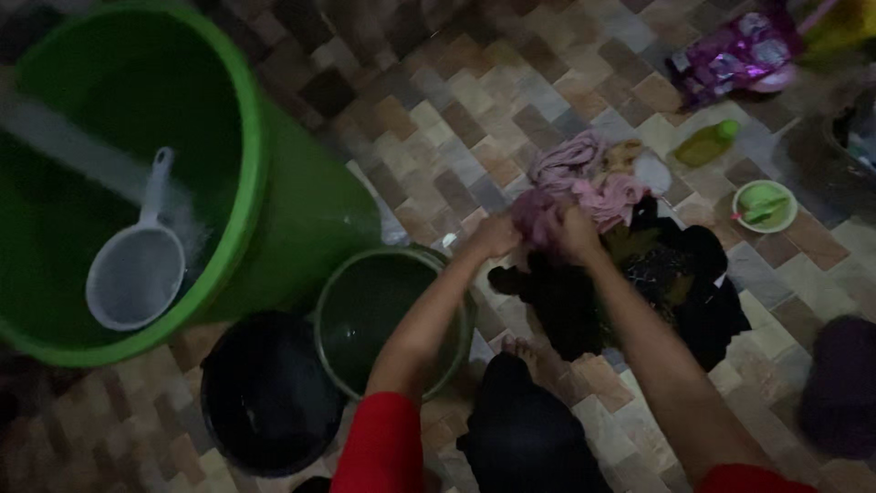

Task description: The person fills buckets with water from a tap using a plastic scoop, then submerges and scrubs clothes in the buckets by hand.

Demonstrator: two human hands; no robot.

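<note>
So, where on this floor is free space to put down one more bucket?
Bare tiles lie beyond the large green tub and left of the purple packet. It is crowded around both hands, left hand and right hand, at the pink cloth.

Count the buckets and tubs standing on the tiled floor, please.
3: a large green tub at left, a smaller green bucket beside it, a black bucket below. More may be hidden off-frame.

The big green tub (265,183) is cut off at left.
</note>
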